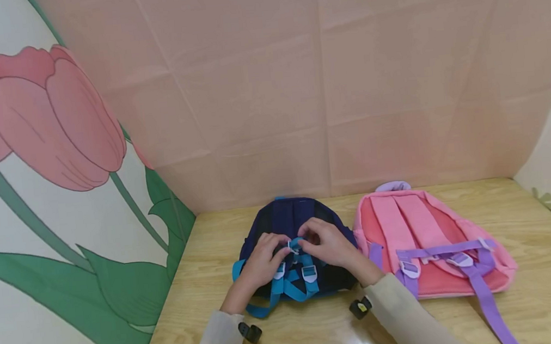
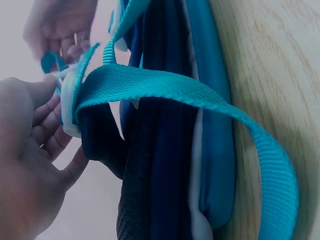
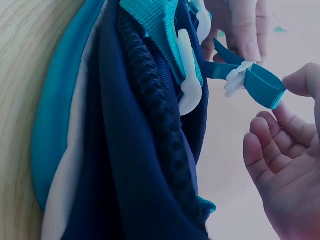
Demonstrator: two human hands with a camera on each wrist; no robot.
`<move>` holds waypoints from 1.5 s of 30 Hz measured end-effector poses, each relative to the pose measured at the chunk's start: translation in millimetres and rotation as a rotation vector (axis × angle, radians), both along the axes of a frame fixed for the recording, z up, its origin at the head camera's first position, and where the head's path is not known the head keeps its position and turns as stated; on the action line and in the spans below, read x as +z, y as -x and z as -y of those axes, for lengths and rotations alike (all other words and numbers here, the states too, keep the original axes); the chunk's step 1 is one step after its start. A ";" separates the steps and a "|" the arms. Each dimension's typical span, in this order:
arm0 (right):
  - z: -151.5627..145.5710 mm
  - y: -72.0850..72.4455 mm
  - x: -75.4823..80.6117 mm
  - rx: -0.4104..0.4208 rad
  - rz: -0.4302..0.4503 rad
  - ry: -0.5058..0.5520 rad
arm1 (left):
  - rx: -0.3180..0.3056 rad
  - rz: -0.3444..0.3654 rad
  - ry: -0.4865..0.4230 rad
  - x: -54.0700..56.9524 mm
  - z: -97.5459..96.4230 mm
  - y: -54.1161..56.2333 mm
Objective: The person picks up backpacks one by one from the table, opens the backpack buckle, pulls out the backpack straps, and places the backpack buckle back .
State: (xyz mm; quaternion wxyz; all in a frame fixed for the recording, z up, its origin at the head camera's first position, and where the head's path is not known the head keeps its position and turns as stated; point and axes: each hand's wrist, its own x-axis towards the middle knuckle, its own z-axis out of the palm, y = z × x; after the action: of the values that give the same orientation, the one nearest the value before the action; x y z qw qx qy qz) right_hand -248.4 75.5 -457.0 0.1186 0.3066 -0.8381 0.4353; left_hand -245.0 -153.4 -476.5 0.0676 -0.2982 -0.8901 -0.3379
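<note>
A navy backpack [image 1: 291, 217] with teal straps lies on the table, its back panel and shoulder straps facing up. Over its middle, my left hand [image 1: 262, 259] pinches a small white buckle [image 3: 239, 78] on a narrow teal strap. Opposite it, my right hand [image 1: 330, 245] holds the teal strap loop [image 3: 266, 86] that passes through this buckle, between thumb and fingertip. Two larger white adjusters, one of them the right adjuster [image 1: 309, 273], sit on the shoulder straps just below the hands. A wide teal webbing tail [image 2: 165, 85] curves down to the table.
Close on the right lies a pink backpack [image 1: 437, 218] with purple straps, one purple strap end [image 1: 494, 306] trailing toward the front edge. The wooden table [image 1: 196, 332] meets a peach backdrop [image 1: 270, 112] behind and a tulip-painted wall [image 1: 55, 131] at left.
</note>
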 end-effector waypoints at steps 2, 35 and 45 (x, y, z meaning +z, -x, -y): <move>1.5 0.7 0.9 0.007 0.004 -0.005 | -0.004 -0.002 -0.002 -0.4 0.0 0.5; 1.3 0.8 2.5 0.021 0.026 -0.022 | -0.007 -0.005 0.007 0.4 0.0 0.1; 5.0 1.8 1.3 0.028 0.021 -0.046 | -0.002 -0.011 0.003 -0.2 1.4 0.1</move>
State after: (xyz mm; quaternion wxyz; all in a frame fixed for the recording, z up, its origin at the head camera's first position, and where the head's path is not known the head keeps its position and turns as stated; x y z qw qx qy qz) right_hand -250.2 70.5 -455.8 0.0966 0.3162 -0.8447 0.4210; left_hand -245.1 -154.8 -476.6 0.0719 -0.3011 -0.8899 -0.3352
